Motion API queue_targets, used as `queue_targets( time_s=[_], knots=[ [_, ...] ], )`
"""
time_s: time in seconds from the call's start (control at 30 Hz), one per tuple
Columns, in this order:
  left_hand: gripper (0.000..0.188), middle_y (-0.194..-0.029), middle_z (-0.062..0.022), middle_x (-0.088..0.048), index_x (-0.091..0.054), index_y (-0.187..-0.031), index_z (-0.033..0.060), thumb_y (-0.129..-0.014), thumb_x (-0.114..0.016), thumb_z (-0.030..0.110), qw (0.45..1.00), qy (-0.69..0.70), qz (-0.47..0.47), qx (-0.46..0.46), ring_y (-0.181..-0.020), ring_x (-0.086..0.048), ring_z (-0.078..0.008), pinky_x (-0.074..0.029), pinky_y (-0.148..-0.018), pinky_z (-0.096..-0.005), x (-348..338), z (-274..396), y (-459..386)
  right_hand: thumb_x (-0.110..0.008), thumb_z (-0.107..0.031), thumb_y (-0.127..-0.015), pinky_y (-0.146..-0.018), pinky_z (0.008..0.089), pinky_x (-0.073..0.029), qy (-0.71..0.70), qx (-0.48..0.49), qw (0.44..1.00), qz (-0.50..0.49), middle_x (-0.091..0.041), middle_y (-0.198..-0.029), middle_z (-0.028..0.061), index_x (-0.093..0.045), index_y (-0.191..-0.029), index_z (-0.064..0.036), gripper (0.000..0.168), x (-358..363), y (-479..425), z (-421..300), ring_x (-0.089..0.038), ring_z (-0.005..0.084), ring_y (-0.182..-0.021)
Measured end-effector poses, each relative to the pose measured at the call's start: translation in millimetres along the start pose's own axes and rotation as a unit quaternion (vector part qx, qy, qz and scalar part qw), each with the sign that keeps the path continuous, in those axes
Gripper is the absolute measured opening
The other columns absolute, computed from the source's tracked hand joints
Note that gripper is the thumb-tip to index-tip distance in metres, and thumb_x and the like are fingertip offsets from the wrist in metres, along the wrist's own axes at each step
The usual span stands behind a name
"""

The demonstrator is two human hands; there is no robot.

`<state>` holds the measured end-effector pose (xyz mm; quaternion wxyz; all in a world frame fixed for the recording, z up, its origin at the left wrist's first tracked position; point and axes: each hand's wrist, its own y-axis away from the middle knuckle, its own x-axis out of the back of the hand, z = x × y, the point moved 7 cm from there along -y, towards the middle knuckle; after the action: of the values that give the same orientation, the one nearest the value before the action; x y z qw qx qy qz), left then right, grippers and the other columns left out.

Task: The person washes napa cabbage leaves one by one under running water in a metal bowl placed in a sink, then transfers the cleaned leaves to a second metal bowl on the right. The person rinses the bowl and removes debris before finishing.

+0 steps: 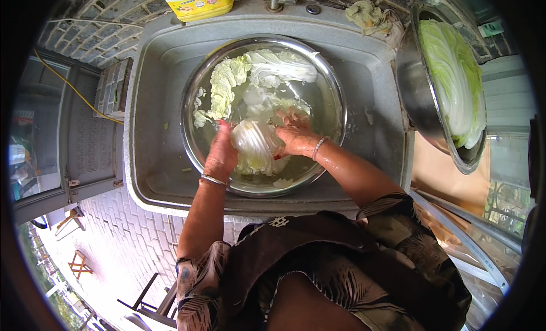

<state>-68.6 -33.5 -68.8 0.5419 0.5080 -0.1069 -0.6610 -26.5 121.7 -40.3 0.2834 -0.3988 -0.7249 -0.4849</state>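
A wide stainless steel basin [187,104] of water sits in the grey sink [160,160]. Between my hands, a pale napa cabbage piece [255,144] lies partly under water. My left hand [222,151] presses against its left side, thumb up, with the other fingers mostly hidden. On the opposite side, my right hand [295,133] is against the cabbage, wet and partly submerged, its fingers spread. Loose cabbage leaves [228,85] float along the basin's far left. A larger white-stemmed leaf [283,68] floats at the back, and a small scrap [283,183] near the front.
Right of the sink, a tilted metal bowl [420,87] holds a large cabbage [453,81]. Along the back edge are a yellow detergent jug [198,4], a faucet [276,1] and a crumpled cloth [367,16]. A folding stool [80,264] stands on the paving at lower left.
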Motion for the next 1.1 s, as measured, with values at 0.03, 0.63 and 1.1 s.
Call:
queue_targets(
  time_s=[0.03,0.63,1.1],
  knots=[
    [0.033,-0.106,-0.007,-0.059,-0.054,-0.111,0.0008,-0.083,-0.065,0.015,0.992,-0.061,-0.083,-0.074,-0.095,-0.057,-0.0177,-0.046,-0.083,-0.0291,1.9,-2.4,-2.6,-0.075,-0.053,-0.059,-0.103,0.0457,-0.029,-0.036,0.007,0.998,-0.052,-0.029,-0.138,0.0259,-0.046,-0.127,-0.007,0.086,-4.2,-3.8,-1.6,-0.032,0.0422,-0.125],
    [0.028,-0.105,-0.0096,-0.061,-0.054,-0.107,-0.0001,-0.084,-0.063,0.014,0.995,0.025,-0.047,-0.088,-0.093,-0.059,-0.0194,-0.049,-0.082,-0.0334,5.6,6.4,-1.2,-0.066,-0.03,-0.082,-0.071,0.0235,-0.043,-0.579,-0.038,0.811,0.075,-0.061,-0.088,0.0042,-0.056,-0.108,0.004,0.044,-20.7,-9.9,9.9,-0.052,0.0089,-0.079],
    [0.028,-0.092,-0.0062,-0.064,-0.06,-0.102,0.0031,-0.08,-0.069,0.018,0.98,-0.069,0.078,-0.172,-0.08,-0.062,-0.016,-0.051,-0.072,-0.0303,19.3,36.0,19.3,-0.066,-0.012,-0.073,-0.072,0.0382,-0.047,-0.256,-0.241,0.906,0.237,-0.06,-0.096,0.0152,-0.056,-0.104,-0.002,0.034,-7.1,-7.9,68.5,-0.056,0.0316,-0.084]
  ],
)
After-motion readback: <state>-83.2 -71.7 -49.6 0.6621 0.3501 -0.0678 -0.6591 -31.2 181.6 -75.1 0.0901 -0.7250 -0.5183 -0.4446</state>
